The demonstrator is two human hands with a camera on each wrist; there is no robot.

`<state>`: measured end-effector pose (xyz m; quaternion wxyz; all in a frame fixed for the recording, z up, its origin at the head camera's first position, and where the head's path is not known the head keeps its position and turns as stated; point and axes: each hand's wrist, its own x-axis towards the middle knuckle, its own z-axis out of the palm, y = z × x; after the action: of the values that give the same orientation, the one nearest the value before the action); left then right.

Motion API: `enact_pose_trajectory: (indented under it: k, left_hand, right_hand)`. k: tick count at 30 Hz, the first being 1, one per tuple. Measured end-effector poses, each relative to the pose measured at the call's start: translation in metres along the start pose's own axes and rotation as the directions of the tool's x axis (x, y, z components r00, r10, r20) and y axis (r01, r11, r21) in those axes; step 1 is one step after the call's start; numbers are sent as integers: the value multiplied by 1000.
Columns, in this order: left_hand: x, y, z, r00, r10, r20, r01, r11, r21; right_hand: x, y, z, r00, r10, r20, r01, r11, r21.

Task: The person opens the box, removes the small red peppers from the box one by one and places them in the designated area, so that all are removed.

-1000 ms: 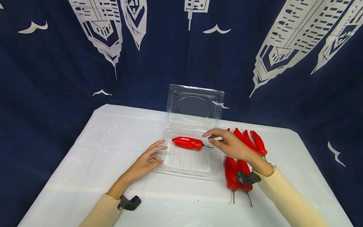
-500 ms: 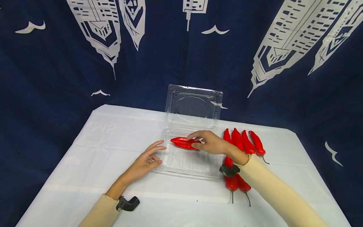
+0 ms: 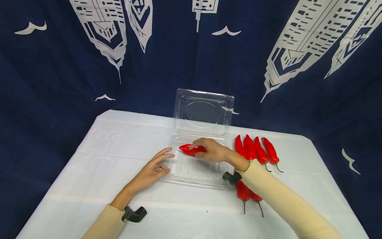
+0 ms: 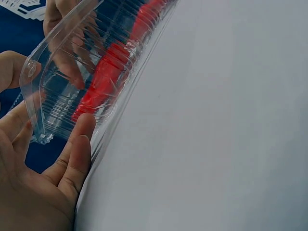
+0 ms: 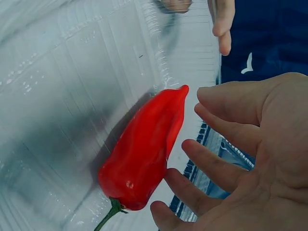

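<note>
A red pepper [image 3: 186, 151] lies in the base of a clear plastic clamshell box [image 3: 194, 172], its pointed end to the left. My right hand [image 3: 209, 150] is over the pepper's stem end in the head view. In the right wrist view, the fingers of the right hand [image 5: 245, 149] spread along one side of the pepper [image 5: 139, 154], fingertips right at it, and its green stem shows. My left hand [image 3: 152, 172] rests at the box's left edge, fingers loosely extended. The left wrist view has the left hand's fingertips [image 4: 86, 122] against the clear wall [image 4: 53, 115].
The box's lid [image 3: 203, 108] stands raised at the back. Right of the box, several red peppers [image 3: 261, 151] lie in a row, with two more peppers [image 3: 243, 192] nearer, partly under my right forearm. A dark blue printed curtain [image 3: 167, 73] hangs behind the white table [image 3: 98, 186].
My right hand has moved left from the box's right side to over the pepper. A crease now shows along the pepper, and its stem is covered in the head view. The left hand stays put.
</note>
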<state>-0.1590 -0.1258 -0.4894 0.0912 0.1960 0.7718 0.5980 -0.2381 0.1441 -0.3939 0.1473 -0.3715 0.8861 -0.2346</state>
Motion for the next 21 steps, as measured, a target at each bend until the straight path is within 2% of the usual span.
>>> enact_pose_trajectory:
  k: [3, 12, 21]
  left_hand:
    - [0, 0, 0, 1000, 1, 0, -1, 1000, 1]
    - [-1, 1, 0, 1000, 3, -4, -3, 1000, 1]
    - [-1, 0, 0, 1000, 9, -5, -9, 1000, 0]
  right_hand:
    - [2, 1, 2, 1000, -17, 3, 18, 1000, -24]
    - [1, 1, 7, 996, 81, 36, -82, 996, 17]
    - [-1, 1, 11, 988, 134, 74, -138, 989, 57]
